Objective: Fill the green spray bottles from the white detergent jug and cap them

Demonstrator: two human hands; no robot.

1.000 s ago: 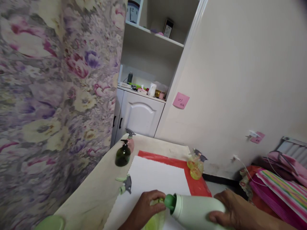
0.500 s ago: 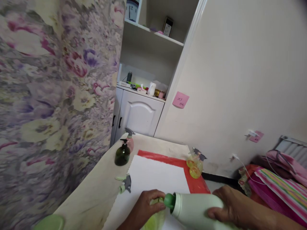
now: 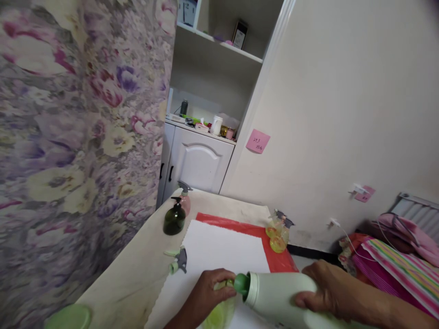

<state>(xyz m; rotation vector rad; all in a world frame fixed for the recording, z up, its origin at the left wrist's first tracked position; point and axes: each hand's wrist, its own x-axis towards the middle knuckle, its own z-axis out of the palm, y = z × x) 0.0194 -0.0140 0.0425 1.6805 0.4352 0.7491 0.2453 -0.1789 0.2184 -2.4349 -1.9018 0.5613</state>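
Observation:
My right hand [image 3: 329, 292] grips a large pale green jug [image 3: 277, 299], tipped sideways with its green spout [image 3: 242, 283] pointing left. The spout meets the mouth of a small yellow-green bottle [image 3: 217, 315] that my left hand [image 3: 209, 292] holds at the neck. Both are over a white sheet [image 3: 219, 256] lying on a red mat [image 3: 277, 260] on the cream table [image 3: 137, 283]. A loose grey and green spray head [image 3: 178, 263] lies just left of the sheet.
A dark green pump bottle [image 3: 174, 218] and a pink spray bottle [image 3: 185, 201] stand at the table's far left. Two yellow spray bottles [image 3: 278, 232] stand at the far right. A green lid [image 3: 68, 317] sits at the near left corner. A floral curtain [image 3: 68, 137] hangs left.
The view has shifted slightly. My right hand slid a little left along the jug. The jug stays tipped against the small bottle.

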